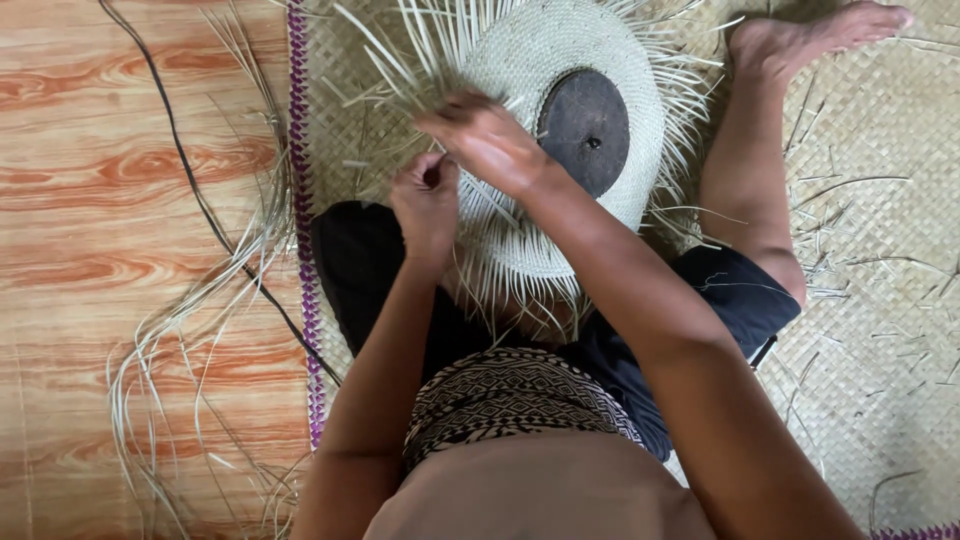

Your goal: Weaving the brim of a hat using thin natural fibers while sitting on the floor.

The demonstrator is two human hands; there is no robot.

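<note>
**A:** What is your left hand (425, 200) doing?

**B:** You are keeping it curled into a loose fist at the near-left edge of the woven hat (520, 70), with the fingers (432, 172) pinching narrowly on what looks like a pale straw strand (the strand itself is too thin to trace between the fingertips).

**A:** And the right hand (487, 140)?

**B:** You are laying it across the hat brim just above and beside the left hand, knuckles up. The fingers are bending down into the loose strand ends; whether they are gripping one cannot be told, because the back of the hand is covering them.

**A:** Where is the hat lying?

**B:** It is resting on your lap and on the woven floor mat (870, 250), crown side up, with a dark round disc (585, 130) sitting on the crown. Unwoven strand ends are radiating from the whole rim.

**A:** What is surrounding the work?

**B:** Your right leg is folding outward, with the bare foot (800, 40) lying on the mat beside the hat. The mat's purple edging (300, 200) is running along its left side. Beyond it, loose straw strands (180, 340) and a thin black cord (200, 200) are lying on the wood-patterned floor (90, 250).
</note>
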